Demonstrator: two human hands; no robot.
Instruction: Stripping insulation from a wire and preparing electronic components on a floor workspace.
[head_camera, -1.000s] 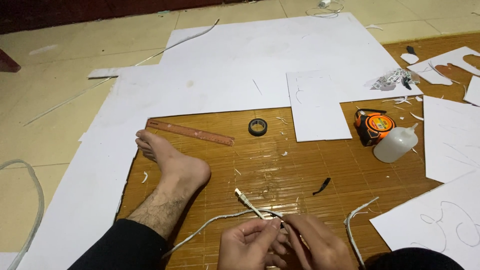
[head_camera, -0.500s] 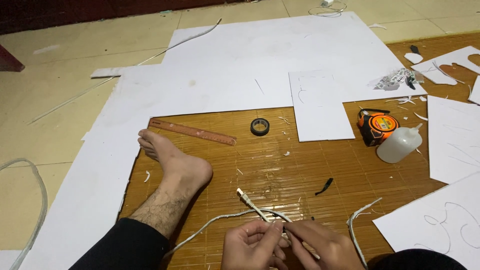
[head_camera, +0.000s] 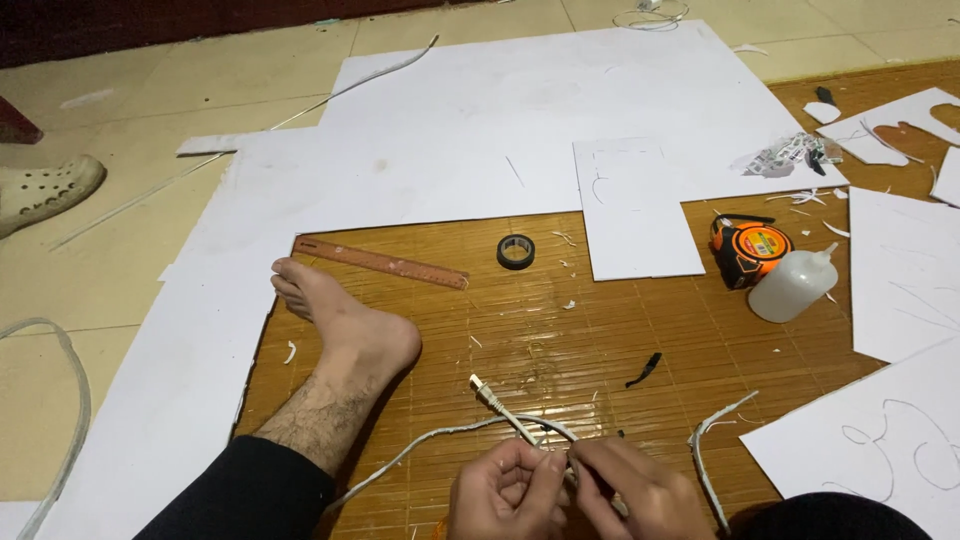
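My left hand (head_camera: 502, 492) and my right hand (head_camera: 628, 493) meet at the bottom edge of the head view, both pinching a thin white strip (head_camera: 497, 406) that sticks up and to the left from my fingers. A longer white strip (head_camera: 400, 458) runs from my hands down to the left across the bamboo mat (head_camera: 560, 340). A second bent white strip (head_camera: 702, 450) lies just right of my right hand. My bare foot (head_camera: 345, 320) rests on the mat to the left.
A wooden ruler (head_camera: 380, 262), a black tape roll (head_camera: 515, 251), an orange tape measure (head_camera: 750, 247) and a white glue bottle (head_camera: 793, 285) lie on the mat. Big white sheets (head_camera: 480, 150) cover the floor behind; cut white pieces (head_camera: 900, 270) lie at right. A pale shoe (head_camera: 45, 190) sits far left.
My hands stay closed on the strip and shift slightly. The view has tilted down a little, bringing the shoe at far left into sight.
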